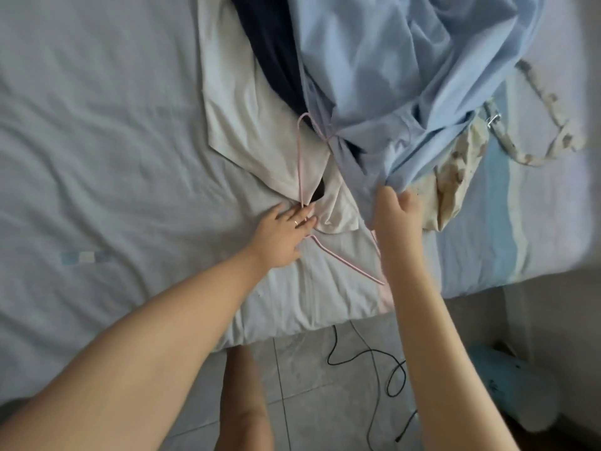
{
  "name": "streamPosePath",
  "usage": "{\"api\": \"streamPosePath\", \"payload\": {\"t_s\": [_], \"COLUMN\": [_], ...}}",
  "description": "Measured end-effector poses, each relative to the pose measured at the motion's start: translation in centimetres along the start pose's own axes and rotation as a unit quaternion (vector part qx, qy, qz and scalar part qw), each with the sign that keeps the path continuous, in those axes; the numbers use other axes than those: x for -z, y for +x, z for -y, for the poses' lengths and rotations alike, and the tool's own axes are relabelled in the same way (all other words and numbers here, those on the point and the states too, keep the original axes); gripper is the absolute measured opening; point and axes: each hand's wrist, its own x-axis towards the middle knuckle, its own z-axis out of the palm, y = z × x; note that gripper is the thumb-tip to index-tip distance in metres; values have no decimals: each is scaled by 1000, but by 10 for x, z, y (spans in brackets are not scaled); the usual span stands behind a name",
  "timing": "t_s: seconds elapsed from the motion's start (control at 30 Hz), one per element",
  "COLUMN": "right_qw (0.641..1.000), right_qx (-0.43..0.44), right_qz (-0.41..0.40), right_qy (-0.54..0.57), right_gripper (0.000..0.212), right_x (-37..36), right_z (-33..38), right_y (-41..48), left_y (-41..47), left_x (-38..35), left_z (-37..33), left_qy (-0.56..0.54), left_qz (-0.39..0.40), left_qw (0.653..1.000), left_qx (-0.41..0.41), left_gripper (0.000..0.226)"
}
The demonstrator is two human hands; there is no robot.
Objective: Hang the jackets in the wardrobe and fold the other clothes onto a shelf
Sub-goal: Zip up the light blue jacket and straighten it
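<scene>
Bed (97,141): clothes lie near the foot edge, bare sheet to the left. Left hand (286,236) flat on hanger (299,161); right hand (395,209) grasps shirt (374,76) hem. Hanger partly hidden under shirt.

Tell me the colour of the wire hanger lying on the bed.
The hanger is pale pink; the head view, the only one, shows it.

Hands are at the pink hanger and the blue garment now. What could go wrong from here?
1. The pink hanger has its hook against the light blue garment that the right hand grips; lifting either may snag both.
2. That garment overlaps the dark garment; a pull could drag it along.
3. A black cable loops on the floor by the bed: a likely trip hazard.
</scene>
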Motion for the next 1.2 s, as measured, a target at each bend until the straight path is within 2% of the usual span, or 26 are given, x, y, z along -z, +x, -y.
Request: {"api": "streamPosePath", "payload": {"t_s": [0.07, 0.13, 0.23, 0.33, 0.43, 0.5, 0.57, 0.63, 0.67, 0.7, 0.73, 0.8, 0.83, 0.87, 0.9, 0.93, 1.0, 1.07, 1.13, 1.2], "right_qw": [999, 998, 987, 984, 997, 997, 996, 992, 985, 973, 958, 927, 912, 903, 898, 902, 933, 962, 956, 962], "right_qx": [6, -61, -142, -140, -48, -12, 24, 87, 133, 184, 229, 299, 338, 370, 398, 406, 348, 238, 187, 188], "right_qz": [15, -13, -52, -64, -36, -17, 8, 69, 95, 132, 168, 227, 231, 219, 183, 143, 88, 130, 212, 189], "right_qy": [-34, 2, 55, 92, 46, 79, 84, 61, 56, 52, 38, 18, -9, -23, -33, -22, 1, -37, -81, -61], "right_gripper": [19, 11, 19, 19, 15, 20, 18, 17, 22, 27, 28, 24, 23, 24, 24, 27, 53, 75, 77, 66], "right_x": [0, 12, 42, 69, 89, 89, 87, 75, 71, 70, 68, 71, 75, 78, 81, 86, 99, 100, 83, 60], "right_z": [5, 13, 28, 45, 81, 108, 162, 204, 222, 244, 262, 287, 298, 305, 310, 313, 337, 349, 356, 362], "right_y": [-18, -37, -63, -87, -112, -113, -116, -121, -125, -134, -140, -153, -159, -160, -157, -153, -140, -128, -126, -140], "left_y": [0, -1, -11, -33, -79, -95, -109, -110, -114, -119, -125, -141, -151, -156, -161, -167, -191, -213, -232, -250], "left_x": [5, 22, 55, 95, 142, 165, 209, 255, 285, 316, 347, 397, 423, 442, 461, 482, 537, 580, 616, 644], "left_z": [2, 1, 3, 7, 0, -5, -15, -29, -39, -47, -53, -58, -56, -48, -37, -30, -29, -40, -51, -60], "left_qy": [-15, -29, -59, -167, -256, -294, -288, -294, -313, -352, -413, -499, -507, -492, -499, -513, -580, -639, -653, -637], "left_qz": [31, 57, 120, 149, 75, 35, -37, -152, -215, -284, -352, -478, -510, -515, -514, -512, -531, -528, -521, -529], "left_qw": [999, 998, 991, 974, 958, 948, 951, 938, 919, 884, 829, 709, 681, 687, 682, 669, 591, 539, 537, 552], "left_qx": [-14, 4, 17, 37, 103, 115, 108, 101, 104, 118, 134, 143, 140, 143, 146, 163, 178, 150, 115, 96], "left_gripper": [62, 58, 58, 61, 62, 63, 85, 113, 119, 116, 105, 59, 32, 9, 10, 24, 38, 30, 17, 12]}}
